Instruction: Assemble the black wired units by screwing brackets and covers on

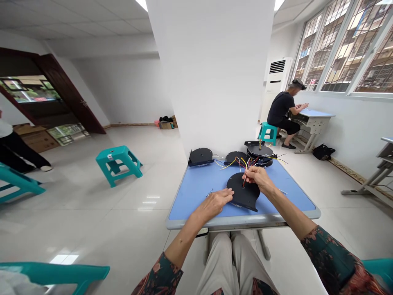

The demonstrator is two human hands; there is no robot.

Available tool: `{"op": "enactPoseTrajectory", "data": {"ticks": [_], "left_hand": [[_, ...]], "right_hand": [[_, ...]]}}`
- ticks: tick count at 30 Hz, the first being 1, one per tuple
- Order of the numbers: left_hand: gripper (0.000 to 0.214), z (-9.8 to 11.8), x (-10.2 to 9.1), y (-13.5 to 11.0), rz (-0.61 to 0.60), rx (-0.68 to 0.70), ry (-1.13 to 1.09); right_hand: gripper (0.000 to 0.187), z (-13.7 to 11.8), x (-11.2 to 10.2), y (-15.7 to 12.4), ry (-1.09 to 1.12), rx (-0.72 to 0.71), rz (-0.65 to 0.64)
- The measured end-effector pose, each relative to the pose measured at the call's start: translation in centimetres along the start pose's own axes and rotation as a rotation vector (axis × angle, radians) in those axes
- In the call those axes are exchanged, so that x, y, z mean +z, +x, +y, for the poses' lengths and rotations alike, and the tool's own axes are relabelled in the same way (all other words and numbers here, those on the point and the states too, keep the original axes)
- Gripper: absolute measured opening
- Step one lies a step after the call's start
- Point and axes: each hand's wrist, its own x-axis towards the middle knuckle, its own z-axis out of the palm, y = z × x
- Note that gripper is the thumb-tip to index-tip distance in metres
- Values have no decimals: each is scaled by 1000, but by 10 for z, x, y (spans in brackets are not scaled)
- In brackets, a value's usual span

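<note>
Head view: the right hand (259, 178) has its fingers (250, 171) clamped on red and yellow wires (246, 173) rising from a black disc-shaped plate (242, 192), which lies near the front edge of the blue surface (196, 196). The left hand (213, 204) rests against the plate's rim, fingers together. Two more plates (201, 155) and a plate stack (259, 154) sit by the far edge, their wires loose.

Black round plate (241, 194); red, yellow wires (248, 165); blue tabletop (196, 196); teal stool (118, 164); dark green floral sleeve (328, 258).
</note>
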Motion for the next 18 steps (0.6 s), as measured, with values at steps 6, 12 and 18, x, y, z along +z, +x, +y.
{"op": "enactPoseTrajectory", "data": {"ticks": [6, 12, 18], "left_hand": [[36, 17, -3, 7, 45, 9, 114], [76, 30, 2, 23, 3, -26, 156], [76, 31, 11, 33, 5, -84, 144]], "right_hand": [[47, 8, 5, 2, 31, -26, 28], [48, 13, 10, 3, 58, -36, 46], [45, 11, 13, -2, 59, -83, 13]]}}
